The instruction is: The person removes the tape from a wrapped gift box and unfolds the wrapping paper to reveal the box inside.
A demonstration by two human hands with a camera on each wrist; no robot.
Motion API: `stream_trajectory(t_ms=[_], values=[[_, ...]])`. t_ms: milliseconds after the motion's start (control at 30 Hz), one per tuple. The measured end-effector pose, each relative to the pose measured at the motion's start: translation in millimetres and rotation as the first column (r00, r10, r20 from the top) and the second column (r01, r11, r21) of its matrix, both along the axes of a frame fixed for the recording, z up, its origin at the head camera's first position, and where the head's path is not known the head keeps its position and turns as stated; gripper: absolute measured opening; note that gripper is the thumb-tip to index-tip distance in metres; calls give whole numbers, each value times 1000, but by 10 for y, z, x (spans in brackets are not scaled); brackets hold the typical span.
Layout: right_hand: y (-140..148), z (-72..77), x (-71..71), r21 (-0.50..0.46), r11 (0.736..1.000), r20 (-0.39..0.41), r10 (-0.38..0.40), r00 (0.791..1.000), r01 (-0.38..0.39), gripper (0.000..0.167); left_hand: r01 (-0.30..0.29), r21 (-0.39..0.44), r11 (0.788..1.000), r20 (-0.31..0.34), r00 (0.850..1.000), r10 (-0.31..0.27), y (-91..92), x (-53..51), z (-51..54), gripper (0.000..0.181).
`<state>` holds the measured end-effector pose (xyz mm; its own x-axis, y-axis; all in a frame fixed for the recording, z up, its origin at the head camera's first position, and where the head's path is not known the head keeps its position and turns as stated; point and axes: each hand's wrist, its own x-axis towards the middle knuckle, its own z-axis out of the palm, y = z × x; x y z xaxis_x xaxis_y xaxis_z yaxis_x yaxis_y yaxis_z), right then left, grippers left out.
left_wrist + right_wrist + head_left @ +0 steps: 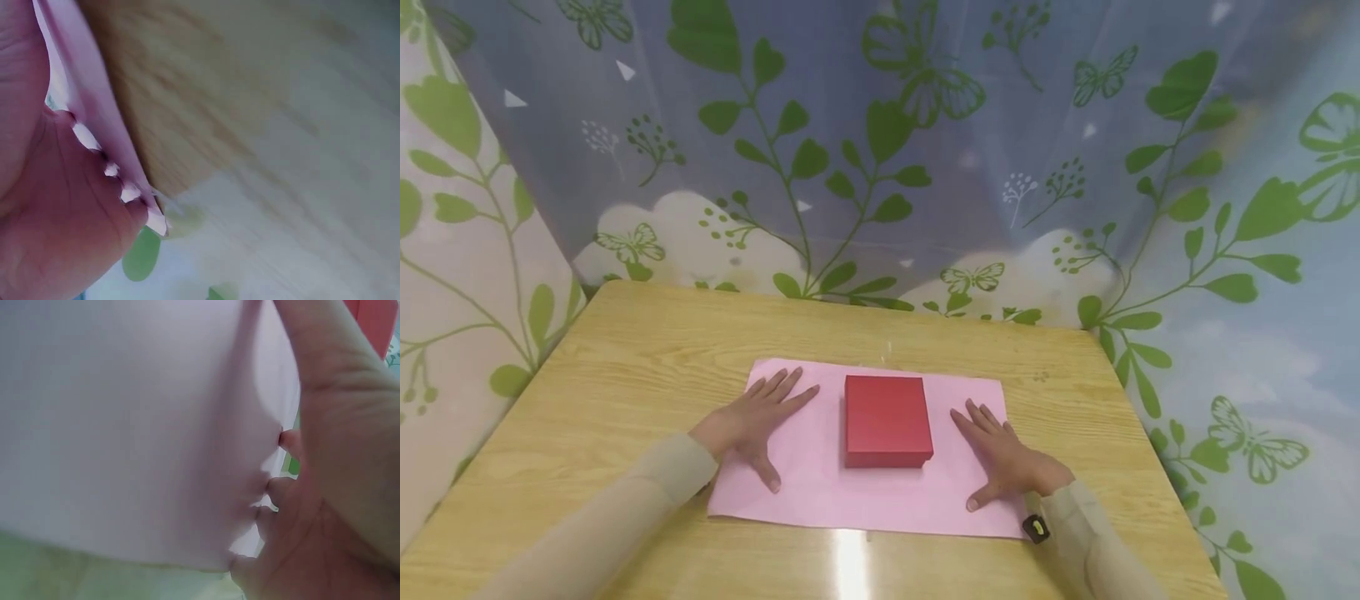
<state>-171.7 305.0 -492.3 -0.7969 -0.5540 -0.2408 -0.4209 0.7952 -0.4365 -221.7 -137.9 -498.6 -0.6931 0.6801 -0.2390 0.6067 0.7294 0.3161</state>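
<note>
A red box (887, 415) with its lid on sits near the middle of a flat pink sheet (820, 500). My left hand (758, 423) rests on the sheet's left part with fingers spread, apart from the box. On the sheet's right part lies my right hand (1003, 454), its fingers spread too and not touching the box. In the left wrist view the palm (56, 206) is beside the sheet's edge (94, 94). The right wrist view has the fingertips meeting the pink surface (144, 437), with a corner of the red box (378, 325) behind the thumb.
The sheet lies on a wooden table (662, 358) with a bright reflection at its front. A curtain (820, 167) printed with green leaves and butterflies hangs behind the table and along both sides. A small black device (1036, 528) is at the right wrist.
</note>
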Motion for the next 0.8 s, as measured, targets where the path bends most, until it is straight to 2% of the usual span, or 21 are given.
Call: stream_trajectory(t_ms=[100, 300, 500, 567, 700, 800], values=[[-2, -10, 3, 10, 1000, 6, -16, 1000, 16, 142, -16, -26, 1000, 6, 1000, 16, -2, -15, -17, 154], [0, -31, -9, 28, 999, -4, -27, 1000, 27, 143, -46, -86, 995, -22, 999, 45, -22, -35, -72, 157], [-5, -48, -30, 44, 999, -11, -30, 999, 31, 144, -62, -42, 997, -1, 998, 62, -44, -8, 0, 155], [0, -56, -30, 47, 998, -16, -34, 999, 35, 144, -62, -49, 997, 6, 998, 63, -45, 0, 12, 154], [12, -58, -46, 17, 999, -41, -44, 998, 45, 128, -53, -35, 998, 31, 998, 54, -53, -7, 16, 150], [29, -31, -99, -37, 995, -61, -98, 993, 96, 108, -45, 50, 998, 36, 998, 44, -68, -48, 14, 142]])
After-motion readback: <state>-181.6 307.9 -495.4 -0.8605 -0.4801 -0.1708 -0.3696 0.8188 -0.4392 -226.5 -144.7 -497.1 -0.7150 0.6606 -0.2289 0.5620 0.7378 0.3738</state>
